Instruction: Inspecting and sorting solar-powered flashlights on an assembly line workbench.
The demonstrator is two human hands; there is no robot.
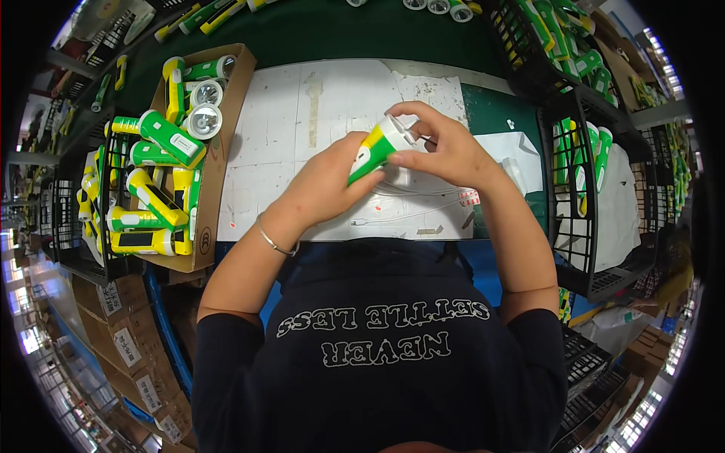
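Note:
Over the white work surface (279, 113) I hold a green, yellow and white flashlight (375, 149), tilted with its white end up and to the right. My left hand (332, 177) is wrapped round its lower body, the thumb along the near side. My right hand (445, 147) is curled about the white end, with the forefinger at its top and the thumb at its lower edge. What lies inside the right hand's curled fingers is partly hidden. Below the hands, a thin white cable (408, 215) with a small plug lies on the surface.
At left, a cardboard box (240, 90) holds several similar flashlights. Black plastic crates (596, 279) with more flashlights stand at right. Several round clear lamp heads (438, 6) sit at the far edge of the green table (325, 38). A white sheet (498, 147) lies beyond my right wrist.

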